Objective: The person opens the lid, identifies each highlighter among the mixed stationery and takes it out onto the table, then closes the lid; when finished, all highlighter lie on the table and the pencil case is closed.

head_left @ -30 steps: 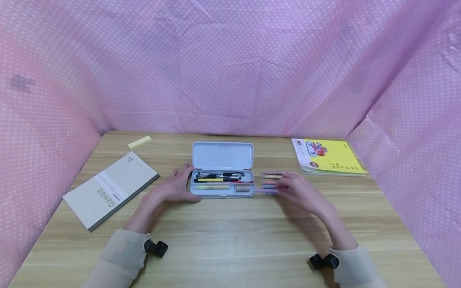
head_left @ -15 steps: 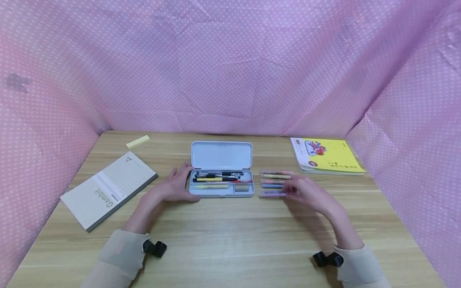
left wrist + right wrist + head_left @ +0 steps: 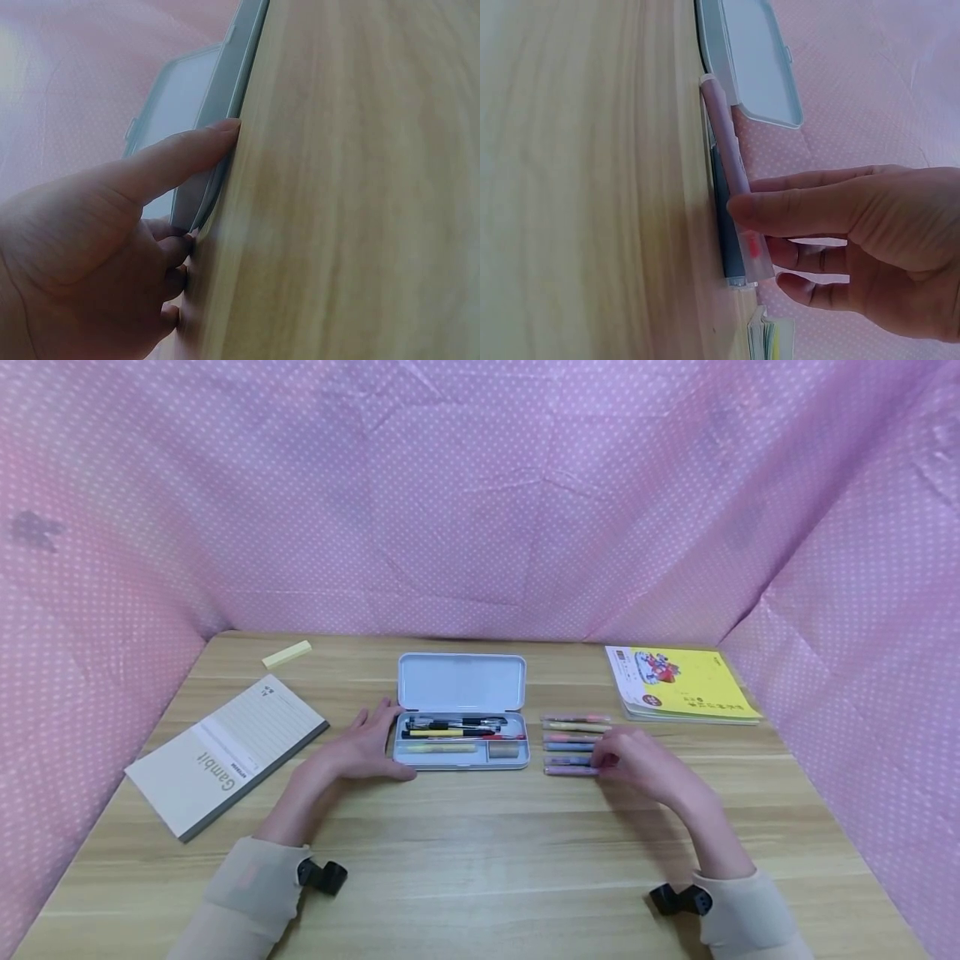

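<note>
An open pale-blue pencil case [image 3: 461,683] stands mid-table, its lid tipped back. Several pens [image 3: 450,734] and a small grey block [image 3: 503,749] lie inside. My left hand [image 3: 367,747] holds the case's left end, thumb along the front edge and fingers around the back corner. Beside the case's right end, several coloured pens [image 3: 576,727] lie in a row. With thumb and fingers, my right hand [image 3: 641,764] pinches a light purple pen [image 3: 727,135] at the row's front. In the right wrist view, a dark blue pen [image 3: 724,214] shows behind it.
A grey notebook [image 3: 232,756] lies at the left, with a pale yellow strip [image 3: 287,654] behind it. Yellow-covered booklets [image 3: 690,685] lie at the back right. A pink dotted cloth [image 3: 480,510] hangs around the wooden table [image 3: 465,860].
My right hand has shifted right with the purple pen, away from the case's right end. The pen now lines up at the front of the row. My left hand stays on the case.
</note>
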The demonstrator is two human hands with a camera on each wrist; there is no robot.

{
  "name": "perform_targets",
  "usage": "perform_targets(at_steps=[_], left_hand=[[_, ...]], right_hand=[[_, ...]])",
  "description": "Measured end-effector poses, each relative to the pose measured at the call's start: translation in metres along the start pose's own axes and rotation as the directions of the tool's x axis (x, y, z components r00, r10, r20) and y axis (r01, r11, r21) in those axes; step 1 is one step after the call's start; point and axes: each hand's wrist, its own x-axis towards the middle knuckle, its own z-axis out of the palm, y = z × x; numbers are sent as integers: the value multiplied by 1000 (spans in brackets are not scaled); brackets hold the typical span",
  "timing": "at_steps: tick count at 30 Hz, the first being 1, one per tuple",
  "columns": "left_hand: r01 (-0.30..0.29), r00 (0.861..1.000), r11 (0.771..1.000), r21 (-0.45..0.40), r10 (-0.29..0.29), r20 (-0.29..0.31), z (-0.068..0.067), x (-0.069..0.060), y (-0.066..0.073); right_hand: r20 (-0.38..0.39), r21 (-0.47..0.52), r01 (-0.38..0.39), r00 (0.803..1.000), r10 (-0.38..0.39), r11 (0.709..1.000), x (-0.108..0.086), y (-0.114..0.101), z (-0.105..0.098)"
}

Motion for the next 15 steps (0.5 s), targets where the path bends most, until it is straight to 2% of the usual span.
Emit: perform_targets(at_steps=[15], left_hand=[[17, 1000, 1000, 10, -17, 15, -5, -4, 10]], right_hand=[[5, -56, -11, 1000, 11, 998, 2, -3, 3]])
